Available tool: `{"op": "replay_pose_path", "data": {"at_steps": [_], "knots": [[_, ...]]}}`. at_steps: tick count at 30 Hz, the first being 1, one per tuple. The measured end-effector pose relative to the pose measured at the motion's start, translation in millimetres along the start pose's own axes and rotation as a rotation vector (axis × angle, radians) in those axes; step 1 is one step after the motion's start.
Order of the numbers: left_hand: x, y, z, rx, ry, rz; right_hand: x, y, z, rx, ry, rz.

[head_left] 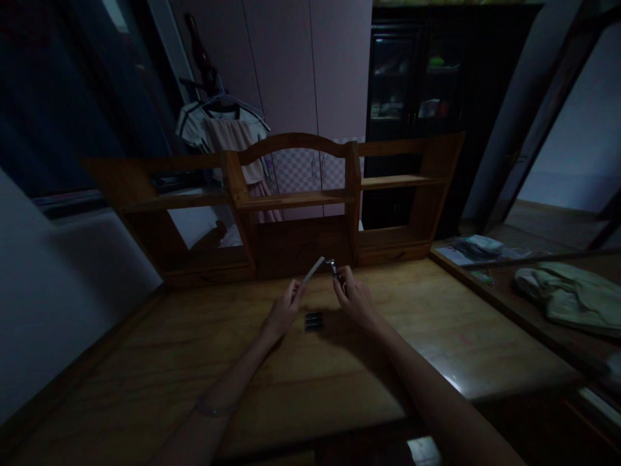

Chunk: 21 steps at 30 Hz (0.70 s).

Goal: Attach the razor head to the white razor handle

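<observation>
My left hand (285, 309) is closed round the lower end of a slim pale stick (314, 270), which slants up to the right. My right hand (353, 294) grips a small dark tool with a shiny metal head (332, 264). The metal head is close to the stick's upper tip; whether they touch is too small to tell. Below and between both hands, several small black pieces (313, 321) lie side by side on the wooden desk (218, 349).
A wooden shelf unit (295, 199) stands along the desk's back edge. Clothes (228, 129) hang behind it at the left. To the right, a lower surface holds a pale cloth (567, 294) and plastic bags (480, 244). A wall borders the desk's left side.
</observation>
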State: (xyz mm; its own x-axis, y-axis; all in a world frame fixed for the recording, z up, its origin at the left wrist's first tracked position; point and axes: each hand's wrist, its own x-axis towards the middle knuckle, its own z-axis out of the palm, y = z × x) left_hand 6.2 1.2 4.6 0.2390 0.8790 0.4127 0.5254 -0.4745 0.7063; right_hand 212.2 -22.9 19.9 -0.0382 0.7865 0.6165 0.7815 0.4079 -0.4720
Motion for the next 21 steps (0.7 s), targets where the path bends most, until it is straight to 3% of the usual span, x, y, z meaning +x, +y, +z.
{"op": "replay_pose_path", "data": {"at_steps": [12, 21], "knots": [[-0.1, 3.6, 0.3, -0.020, 0.002, -0.016, -2.1, -3.1, -1.6, 0.018, 0.002, -0.018], [-3.8, 9.8, -1.7, -0.041, -0.045, 0.039, 2.9, 3.2, -3.8, -0.094, 0.096, -0.020]]}}
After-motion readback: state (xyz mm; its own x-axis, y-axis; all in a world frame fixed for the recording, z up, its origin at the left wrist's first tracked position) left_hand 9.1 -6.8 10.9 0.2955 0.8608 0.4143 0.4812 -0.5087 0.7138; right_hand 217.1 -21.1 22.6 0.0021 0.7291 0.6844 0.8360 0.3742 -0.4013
